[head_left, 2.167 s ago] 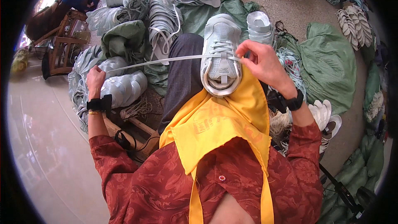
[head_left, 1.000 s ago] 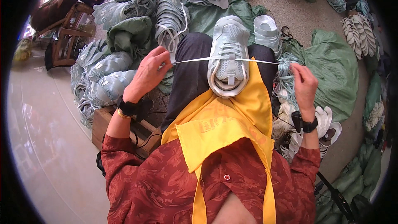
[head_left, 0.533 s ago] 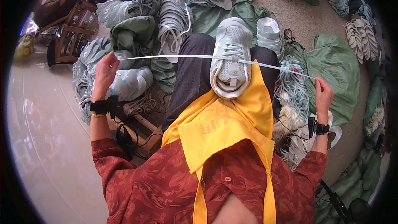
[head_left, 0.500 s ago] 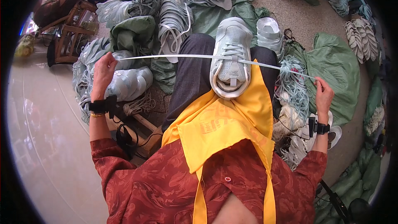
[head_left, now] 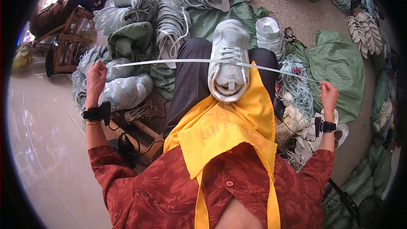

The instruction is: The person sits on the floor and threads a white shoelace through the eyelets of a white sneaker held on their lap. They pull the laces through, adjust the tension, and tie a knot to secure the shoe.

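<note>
My left hand (head_left: pixel 96 80) pinches one end of the lace (head_left: pixel 193 60) and my right hand (head_left: pixel 329 95) the other, stretched left and right of the shoe (head_left: pixel 229 51) between my knees (head_left: pixel 194 47); a harder pull on one side could leave the ends uneven or tip the shoe.

Red patterned shirt (head_left: pixel 161 191) under a yellow apron (head_left: pixel 233 138)

The shirt, dark red with a tonal leafy pattern, fills the lower frame, its sleeves (head_left: pixel 106 161) ending near the elbows. A round red-and-white button (head_left: pixel 229 183) sits at lower centre. The apron bears faded orange printing (head_left: pixel 212 130); its yellow straps (head_left: pixel 202 208) meet the bottom edge. Trousers (head_left: pixel 190 68) at centre are dark grey. At left, behind the left hand (head_left: pixel 96 78), are a black wristband (head_left: pixel 92 114) with a boxy unit (head_left: pixel 105 111) and a gold-coloured bracelet (head_left: pixel 92 122); at right, behind the right hand (head_left: pixel 328 95), a second wristband (head_left: pixel 327 127).
</note>
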### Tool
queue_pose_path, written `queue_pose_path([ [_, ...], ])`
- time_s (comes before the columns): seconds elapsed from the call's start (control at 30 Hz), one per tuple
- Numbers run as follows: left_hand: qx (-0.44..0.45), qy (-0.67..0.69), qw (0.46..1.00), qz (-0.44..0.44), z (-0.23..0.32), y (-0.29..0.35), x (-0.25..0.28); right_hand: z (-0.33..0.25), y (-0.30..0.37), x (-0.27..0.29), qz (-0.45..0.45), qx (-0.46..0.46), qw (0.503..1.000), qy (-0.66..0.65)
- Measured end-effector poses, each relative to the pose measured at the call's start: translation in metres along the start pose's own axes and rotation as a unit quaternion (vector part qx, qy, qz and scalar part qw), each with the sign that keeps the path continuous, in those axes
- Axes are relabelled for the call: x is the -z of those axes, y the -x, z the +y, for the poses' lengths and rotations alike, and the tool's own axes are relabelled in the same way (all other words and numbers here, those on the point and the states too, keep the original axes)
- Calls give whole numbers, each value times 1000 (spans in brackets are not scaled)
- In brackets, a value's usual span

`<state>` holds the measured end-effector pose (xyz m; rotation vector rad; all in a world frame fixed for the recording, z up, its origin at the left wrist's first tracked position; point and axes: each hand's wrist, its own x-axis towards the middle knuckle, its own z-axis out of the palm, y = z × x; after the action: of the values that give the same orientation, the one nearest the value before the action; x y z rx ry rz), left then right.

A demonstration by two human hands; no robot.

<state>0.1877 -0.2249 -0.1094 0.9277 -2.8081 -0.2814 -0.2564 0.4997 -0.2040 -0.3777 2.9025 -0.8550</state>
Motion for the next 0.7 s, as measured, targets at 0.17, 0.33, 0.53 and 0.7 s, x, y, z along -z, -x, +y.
queue_pose_path([
  [0.17,-2,39,999,-21,9,-11,1,-13,-5,-23,-98,-49,993,-39],
  [0.33,-47,38,996,-61,67,-54,16,-88,-33,-34,-373,-32,921,-105],
  [0.53,-99,207,959,166,134,-100,41,-194,-48,25,-171,38,842,-511],
  [0.7,-117,212,965,-102,159,-42,-37,-219,8,-16,-162,39,847,-504],
])
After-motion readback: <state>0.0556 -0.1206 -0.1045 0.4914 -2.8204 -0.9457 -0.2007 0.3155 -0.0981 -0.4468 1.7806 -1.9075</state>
